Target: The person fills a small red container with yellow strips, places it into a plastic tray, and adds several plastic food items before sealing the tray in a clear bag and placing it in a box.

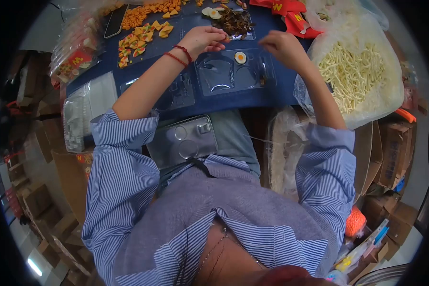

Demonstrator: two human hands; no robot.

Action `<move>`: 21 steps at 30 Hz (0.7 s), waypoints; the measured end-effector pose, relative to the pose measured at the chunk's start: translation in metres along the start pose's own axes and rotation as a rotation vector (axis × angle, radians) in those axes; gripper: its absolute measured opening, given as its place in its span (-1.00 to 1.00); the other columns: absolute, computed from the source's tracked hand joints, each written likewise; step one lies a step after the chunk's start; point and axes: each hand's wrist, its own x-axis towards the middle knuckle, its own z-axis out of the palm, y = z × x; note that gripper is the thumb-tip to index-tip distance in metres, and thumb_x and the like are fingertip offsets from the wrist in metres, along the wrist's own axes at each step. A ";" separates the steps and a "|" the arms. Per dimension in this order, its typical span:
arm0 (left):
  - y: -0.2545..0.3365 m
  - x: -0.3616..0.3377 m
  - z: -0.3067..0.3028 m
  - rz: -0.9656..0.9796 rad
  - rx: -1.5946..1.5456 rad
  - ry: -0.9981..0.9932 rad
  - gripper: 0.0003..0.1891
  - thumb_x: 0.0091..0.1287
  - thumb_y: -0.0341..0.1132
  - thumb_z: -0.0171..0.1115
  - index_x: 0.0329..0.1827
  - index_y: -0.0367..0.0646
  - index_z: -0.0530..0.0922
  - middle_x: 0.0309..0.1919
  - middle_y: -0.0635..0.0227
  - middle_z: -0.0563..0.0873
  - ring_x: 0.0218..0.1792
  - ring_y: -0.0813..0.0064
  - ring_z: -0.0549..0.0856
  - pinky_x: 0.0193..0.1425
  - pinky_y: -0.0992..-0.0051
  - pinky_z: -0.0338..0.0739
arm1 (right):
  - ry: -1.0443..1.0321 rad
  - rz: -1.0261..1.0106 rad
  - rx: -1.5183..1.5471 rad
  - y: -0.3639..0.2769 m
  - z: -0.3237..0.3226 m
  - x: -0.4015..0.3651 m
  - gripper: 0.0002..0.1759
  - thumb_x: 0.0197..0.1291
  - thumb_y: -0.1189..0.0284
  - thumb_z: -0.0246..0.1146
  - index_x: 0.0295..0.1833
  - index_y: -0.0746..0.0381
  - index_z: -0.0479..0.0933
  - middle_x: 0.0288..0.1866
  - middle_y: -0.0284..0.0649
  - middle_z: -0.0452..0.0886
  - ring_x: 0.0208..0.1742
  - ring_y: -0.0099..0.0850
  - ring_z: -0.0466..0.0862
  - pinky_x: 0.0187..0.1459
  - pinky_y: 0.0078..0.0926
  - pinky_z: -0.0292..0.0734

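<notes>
My left hand hovers over the table beside a heap of dark brown shredded pieces, fingers pinched together; anything between them is too small to make out. To the right, my right hand is slightly blurred, its fingertips drawn together and what they hold hidden. Below and between the hands lies a clear plastic tray with shaped compartments. One toy-like half egg sits in its upper part, and a small dark piece lies near its right side. More egg halves rest beside the brown heap.
Green, yellow and red wedge pieces and orange pieces lie at the back left, near a phone. A plastic bag of pale noodle-like strands stands right, beside red packets. Another clear tray rests on my lap.
</notes>
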 end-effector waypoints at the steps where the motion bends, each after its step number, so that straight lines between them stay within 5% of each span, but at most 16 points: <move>1: -0.001 -0.001 0.002 0.003 0.026 -0.011 -0.74 0.42 -0.33 0.23 0.07 -0.28 0.58 -0.10 0.21 0.75 -0.23 0.52 0.74 -0.09 0.59 0.66 | -0.003 0.004 -0.022 0.004 0.014 0.019 -0.84 0.12 0.52 0.29 -0.16 0.23 0.69 -0.27 -0.14 0.62 -0.21 -0.18 0.66 -0.18 -0.31 0.56; 9: 0.001 -0.027 -0.016 0.007 0.104 0.053 -0.75 0.39 -0.34 0.27 0.02 -0.32 0.61 -0.10 0.19 0.76 -0.23 0.47 0.77 -0.12 0.59 0.68 | -0.048 -0.130 -0.163 0.032 0.053 0.060 -0.79 0.09 0.53 0.33 -0.11 0.23 0.66 -0.22 -0.16 0.64 -0.14 -0.17 0.66 -0.10 -0.33 0.58; 14: -0.003 -0.039 -0.013 0.164 0.130 0.074 -0.73 0.40 -0.31 0.27 0.04 -0.31 0.59 -0.12 0.21 0.76 -0.23 0.49 0.78 -0.12 0.61 0.67 | -0.047 0.164 0.707 -0.029 0.029 0.053 -0.81 0.17 0.53 0.36 -0.08 0.29 0.65 -0.28 -0.27 0.70 -0.26 -0.58 0.65 -0.15 -0.60 0.55; 21: -0.011 -0.084 -0.015 0.263 0.010 0.143 -0.82 0.38 -0.44 0.25 -0.06 -0.38 0.64 -0.24 0.16 0.77 -0.29 0.44 0.80 -0.20 0.58 0.72 | 0.014 0.145 0.623 -0.106 0.028 0.057 -0.86 0.14 0.51 0.35 -0.19 0.32 0.68 -0.34 -0.22 0.72 -0.26 -0.49 0.70 -0.17 -0.55 0.58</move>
